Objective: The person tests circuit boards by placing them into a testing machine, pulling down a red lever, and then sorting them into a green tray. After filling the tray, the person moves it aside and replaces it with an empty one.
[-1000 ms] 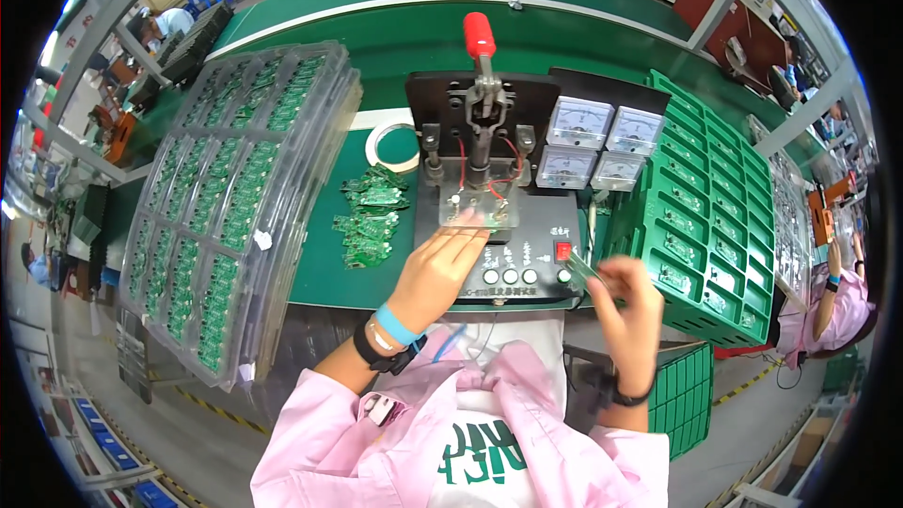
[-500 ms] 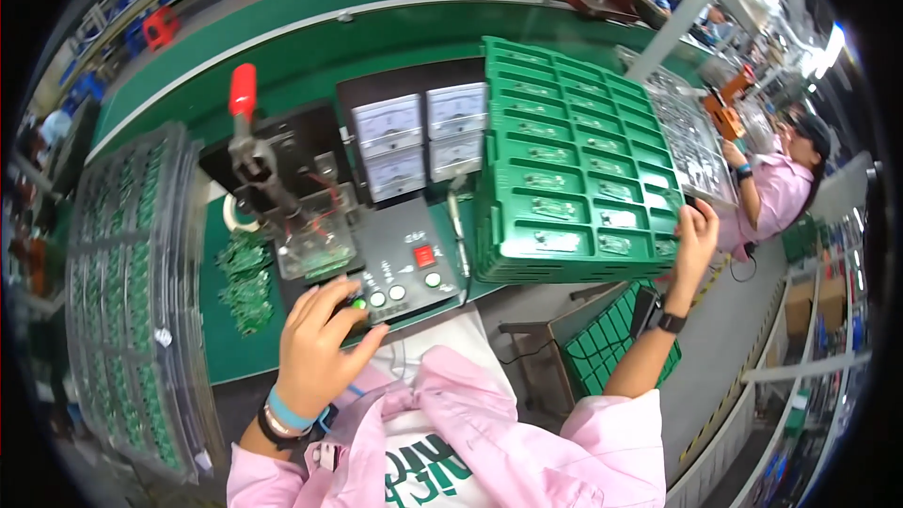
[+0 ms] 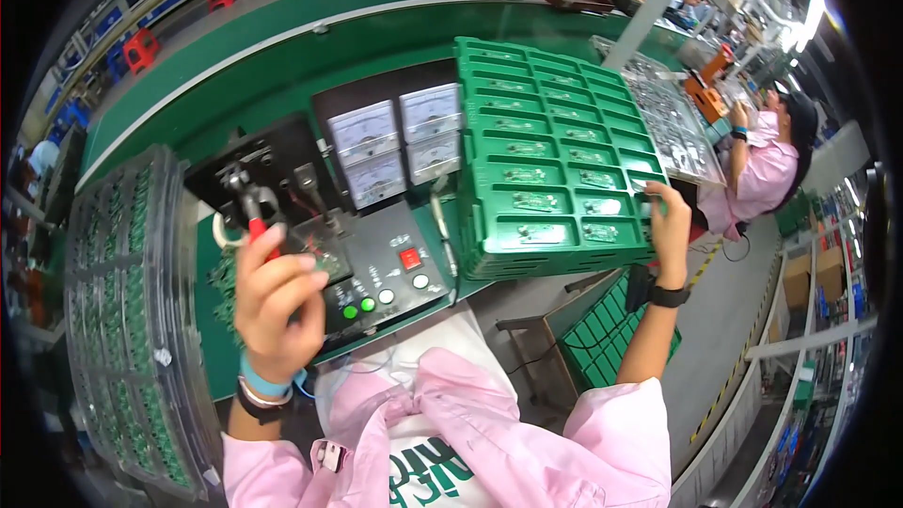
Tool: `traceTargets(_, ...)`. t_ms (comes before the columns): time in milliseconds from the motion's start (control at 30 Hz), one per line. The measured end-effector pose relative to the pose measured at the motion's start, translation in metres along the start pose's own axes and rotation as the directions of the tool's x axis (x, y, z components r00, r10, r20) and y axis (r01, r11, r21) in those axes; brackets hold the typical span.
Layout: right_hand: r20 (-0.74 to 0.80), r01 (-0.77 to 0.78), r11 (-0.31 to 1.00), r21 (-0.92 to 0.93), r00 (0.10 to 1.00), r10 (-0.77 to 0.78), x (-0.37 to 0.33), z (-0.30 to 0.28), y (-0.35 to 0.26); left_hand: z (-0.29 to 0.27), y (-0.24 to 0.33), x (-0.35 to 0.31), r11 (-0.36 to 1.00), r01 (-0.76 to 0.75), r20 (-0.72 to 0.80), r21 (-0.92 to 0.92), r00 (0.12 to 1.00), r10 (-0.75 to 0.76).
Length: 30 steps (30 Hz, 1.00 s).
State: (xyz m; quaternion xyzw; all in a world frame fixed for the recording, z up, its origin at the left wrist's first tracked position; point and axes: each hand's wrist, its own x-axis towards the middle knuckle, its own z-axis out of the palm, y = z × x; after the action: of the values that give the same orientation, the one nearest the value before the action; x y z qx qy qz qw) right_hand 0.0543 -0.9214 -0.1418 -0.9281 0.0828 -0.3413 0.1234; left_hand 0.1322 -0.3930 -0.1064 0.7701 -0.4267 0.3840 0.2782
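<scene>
My left hand [image 3: 277,306] is closed around the red handle [image 3: 264,238] of a toggle clamp, which is pulled down toward me. The clamp belongs to a black test fixture [image 3: 329,259], partly hidden by my fingers. On the fixture's front panel are a red switch [image 3: 408,258] and several round buttons, two of them green. My right hand [image 3: 670,230] is at the right edge of the top green tray [image 3: 536,246], its fingers curled into a right-column compartment. Whatever is between those fingertips is too small to make out. Small circuit boards [image 3: 531,200] lie in the left and middle columns.
Clear plastic trays [image 3: 141,320] filled with green boards stand at the left. Loose boards [image 3: 224,282] lie by the fixture. Panel meters [image 3: 367,146] stand behind it. More green trays [image 3: 602,339] sit low at the right. A co-worker in pink [image 3: 757,160] sits beyond.
My left hand has gone from the panel buttons to the red handle, which stood upright before and is now down. My right hand has shifted slightly into the tray's edge. The view has turned a little.
</scene>
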Motion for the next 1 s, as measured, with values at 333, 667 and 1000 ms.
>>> traceTargets(333, 0.061, 0.067, 0.997, -0.038, 0.996, -0.065, -0.002, -0.014, -0.067, -0.016, 0.017, -0.107, 0.754, 0.651, 0.150, -0.082, 0.756, -0.637)
traceTargets(667, 0.057, 0.553, 0.697, 0.456, 0.764, -0.643, -0.130, 0.109, -0.284, -0.029, -0.005, -0.102, 0.879, 0.474, 0.330, 0.044, 0.824, -0.461)
traceTargets(1000, 0.161, 0.510, 0.738, 0.441, 0.764, -0.624, -0.129, 0.114, -0.292, -0.038, -0.032, -0.056, 0.921, 0.360, 0.573, 0.146, 0.728, -0.375)
